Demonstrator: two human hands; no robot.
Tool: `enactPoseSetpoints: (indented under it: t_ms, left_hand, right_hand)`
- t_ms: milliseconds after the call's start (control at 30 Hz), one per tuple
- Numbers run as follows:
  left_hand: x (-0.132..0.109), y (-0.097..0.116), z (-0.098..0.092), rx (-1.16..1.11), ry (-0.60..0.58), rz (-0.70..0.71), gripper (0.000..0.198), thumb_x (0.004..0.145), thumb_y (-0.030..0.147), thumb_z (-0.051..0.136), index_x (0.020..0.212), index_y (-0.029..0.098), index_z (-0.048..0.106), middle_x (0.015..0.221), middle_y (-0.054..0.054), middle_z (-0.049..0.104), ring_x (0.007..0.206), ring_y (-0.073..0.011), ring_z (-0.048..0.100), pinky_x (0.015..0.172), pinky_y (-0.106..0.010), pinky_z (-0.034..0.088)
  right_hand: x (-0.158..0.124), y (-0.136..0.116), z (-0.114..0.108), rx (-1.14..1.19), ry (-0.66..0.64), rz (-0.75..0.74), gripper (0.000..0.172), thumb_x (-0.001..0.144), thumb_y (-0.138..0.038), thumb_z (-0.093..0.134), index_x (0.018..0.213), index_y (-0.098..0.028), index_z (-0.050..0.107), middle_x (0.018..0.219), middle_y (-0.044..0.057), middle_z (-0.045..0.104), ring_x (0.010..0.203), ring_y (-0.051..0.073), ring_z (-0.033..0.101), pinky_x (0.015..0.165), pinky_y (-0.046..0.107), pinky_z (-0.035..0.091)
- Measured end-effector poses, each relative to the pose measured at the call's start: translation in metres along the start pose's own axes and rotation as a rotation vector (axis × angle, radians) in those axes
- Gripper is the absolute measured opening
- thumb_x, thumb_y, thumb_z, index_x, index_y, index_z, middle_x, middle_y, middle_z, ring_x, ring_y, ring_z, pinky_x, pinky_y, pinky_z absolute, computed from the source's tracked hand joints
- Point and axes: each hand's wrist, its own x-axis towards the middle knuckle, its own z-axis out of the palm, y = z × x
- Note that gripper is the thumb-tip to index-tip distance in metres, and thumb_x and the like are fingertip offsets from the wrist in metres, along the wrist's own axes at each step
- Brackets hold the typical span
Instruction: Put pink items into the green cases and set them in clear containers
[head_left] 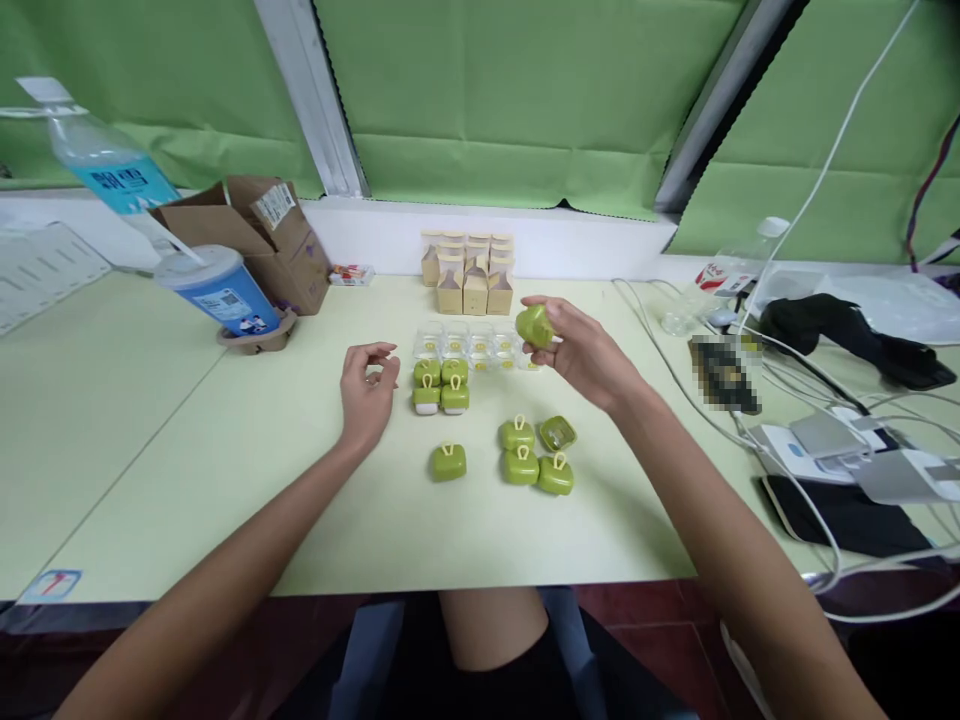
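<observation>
In my right hand (574, 350), a small green lid (534, 326) is gripped between thumb and fingers, above the right end of the rows of clear cups (480, 345) with yellow marks inside. My left hand (367, 392) rests at the left of these rows, fingers loosely curled, thumb a little apart from them and nothing visible between. Several green-topped cups (454, 395) with pale yellow loops stand just right of it. Nearer to me lies a single green lid (449, 462). A group of green lids (520, 466) sits to its right, one of them turned over (557, 433).
Kraft paper boxes (475, 290) stand in rows at the wall. On the left are a cardboard carton (274, 245), a blue drink cup (225, 300) and a large bottle (112, 165). White cables (817, 510), a clear bottle (712, 285) and a black cloth (840, 330) crowd the right.
</observation>
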Motion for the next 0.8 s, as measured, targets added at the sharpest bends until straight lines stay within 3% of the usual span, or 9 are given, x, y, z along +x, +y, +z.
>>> enactPoseSetpoints:
  t_ms: [100, 200, 367, 567, 800]
  left_hand:
    - [0.002, -0.014, 0.003, -0.022, -0.087, -0.123, 0.031, 0.088, 0.042, 0.074, 0.109, 0.020, 0.069, 0.123, -0.010, 0.064, 0.097, -0.0185, 0.064, 0.065, -0.025, 0.060]
    - [0.002, -0.018, 0.003, -0.004, -0.139, -0.177, 0.035, 0.087, 0.047, 0.072, 0.108, 0.020, 0.069, 0.125, -0.010, 0.063, 0.096, -0.0193, 0.064, 0.068, -0.028, 0.061]
    - [0.003, -0.018, 0.002, 0.002, -0.192, -0.219, 0.033, 0.085, 0.047, 0.072, 0.105, 0.020, 0.069, 0.123, -0.010, 0.065, 0.094, -0.0193, 0.066, 0.068, -0.029, 0.060]
    - [0.005, -0.018, 0.002, 0.018, -0.221, -0.221, 0.036, 0.082, 0.049, 0.075, 0.100, 0.019, 0.073, 0.112, -0.010, 0.071, 0.091, -0.0210, 0.067, 0.069, -0.031, 0.059]
    - [0.005, -0.020, 0.001, 0.033, -0.251, -0.247, 0.036, 0.083, 0.051, 0.076, 0.101, 0.020, 0.074, 0.110, -0.009, 0.073, 0.095, -0.0230, 0.068, 0.074, -0.033, 0.060]
  right_hand:
    - [0.022, -0.022, 0.004, -0.272, 0.018, -0.082, 0.052, 0.076, -0.038, 0.091, 0.122, -0.025, 0.069, 0.107, 0.004, 0.069, 0.083, 0.018, 0.063, 0.071, 0.032, 0.053]
    - [0.034, -0.021, 0.015, -0.708, 0.048, -0.204, 0.043, 0.079, -0.025, 0.084, 0.120, -0.023, 0.072, 0.115, 0.007, 0.071, 0.091, 0.022, 0.065, 0.077, 0.035, 0.052]
    - [0.040, 0.007, 0.033, -1.243, -0.200, -0.076, 0.046, 0.084, -0.020, 0.089, 0.127, -0.023, 0.074, 0.110, 0.008, 0.074, 0.102, 0.027, 0.069, 0.083, 0.034, 0.047]
    - [0.042, 0.020, 0.041, -1.390, -0.389, -0.002, 0.058, 0.085, -0.011, 0.088, 0.139, -0.024, 0.072, 0.126, 0.014, 0.068, 0.111, 0.030, 0.070, 0.082, 0.032, 0.046]
    - [0.043, 0.032, 0.047, -1.476, -0.334, -0.045, 0.048, 0.087, -0.018, 0.086, 0.132, -0.016, 0.069, 0.126, 0.016, 0.068, 0.106, 0.033, 0.072, 0.078, 0.035, 0.049]
